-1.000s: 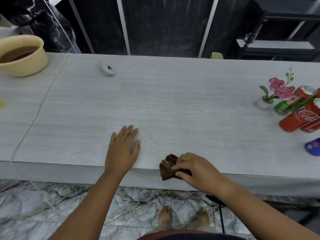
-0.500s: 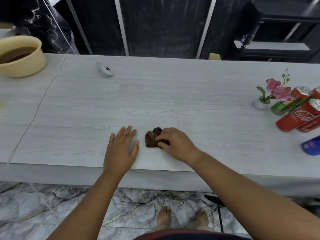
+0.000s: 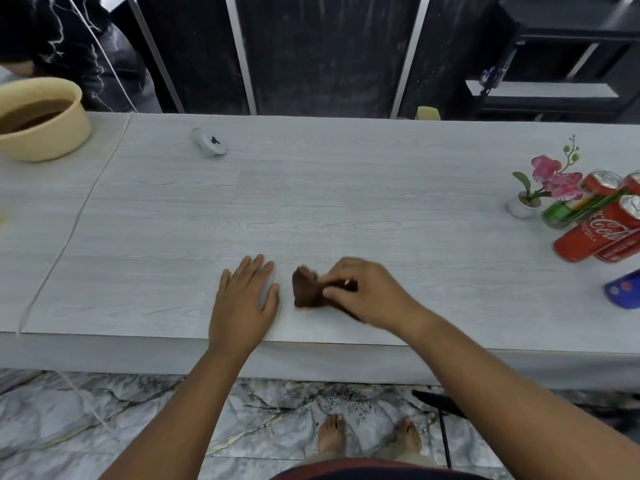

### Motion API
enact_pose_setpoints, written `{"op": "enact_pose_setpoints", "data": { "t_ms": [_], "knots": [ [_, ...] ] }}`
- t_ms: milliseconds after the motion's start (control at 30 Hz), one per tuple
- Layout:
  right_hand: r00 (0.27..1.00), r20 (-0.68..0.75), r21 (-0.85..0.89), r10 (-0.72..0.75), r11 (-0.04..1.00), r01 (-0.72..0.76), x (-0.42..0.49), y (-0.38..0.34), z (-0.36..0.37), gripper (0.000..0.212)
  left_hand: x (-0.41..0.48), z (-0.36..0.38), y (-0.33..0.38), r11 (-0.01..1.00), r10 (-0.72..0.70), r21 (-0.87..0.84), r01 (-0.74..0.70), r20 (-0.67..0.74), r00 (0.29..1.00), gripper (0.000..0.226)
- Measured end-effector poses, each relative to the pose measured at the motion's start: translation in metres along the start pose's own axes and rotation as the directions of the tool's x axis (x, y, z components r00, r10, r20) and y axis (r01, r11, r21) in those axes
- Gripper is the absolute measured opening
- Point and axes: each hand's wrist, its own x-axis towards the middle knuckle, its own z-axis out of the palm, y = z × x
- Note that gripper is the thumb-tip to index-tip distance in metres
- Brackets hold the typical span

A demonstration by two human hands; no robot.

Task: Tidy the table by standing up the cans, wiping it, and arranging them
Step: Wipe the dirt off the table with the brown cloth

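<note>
Far left of the grip, one tan bowl [image 3: 41,133] rests on the table [image 3: 346,202]; nearer, one small grey device [image 3: 209,142] lies ahead-left. The left hand [image 3: 244,303] lies flat, fingers spread, holding nothing, just left of the grip. The right hand [image 3: 367,292] pinches one crumpled brown cloth [image 3: 306,287] against the tabletop. Well right of the grip: one potted flower [image 3: 540,188], four standing red cans [image 3: 595,233], the nearest lettered "Coca-Cola", one green can [image 3: 557,213], and one blue object [image 3: 623,289] at the edge.
</note>
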Motion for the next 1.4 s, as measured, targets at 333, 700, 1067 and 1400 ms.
{"op": "enact_pose_setpoints", "data": {
  "t_ms": [333, 700, 1067, 1400],
  "knots": [
    [0.994, -0.041, -0.187, 0.097, 0.977, -0.103, 0.036, 0.039, 0.002, 0.031, 0.000, 0.005, -0.003, 1.000, 0.008, 0.008, -0.008, -0.020, 1.000, 0.057],
    [0.991, 0.017, 0.024, 0.131, 0.991, -0.131, -0.048, 0.036, 0.025, 0.038, 0.001, 0.009, -0.006, 1.000, 0.019, -0.017, -0.019, -0.031, 0.999, 0.054],
    [0.971, -0.205, -0.087, 0.124, 0.986, -0.144, -0.089, 0.050, 0.009, 0.061, -0.020, -0.015, 0.025, 0.949, 0.119, -0.310, -0.064, 0.162, 0.980, 0.065],
    [0.965, -0.252, -0.301, 0.069, 0.942, -0.146, -0.098, 0.053, 0.025, 0.030, -0.019, -0.022, 0.032, 0.951, 0.232, -0.261, -0.165, 0.256, 0.938, 0.063]
  ]
}}
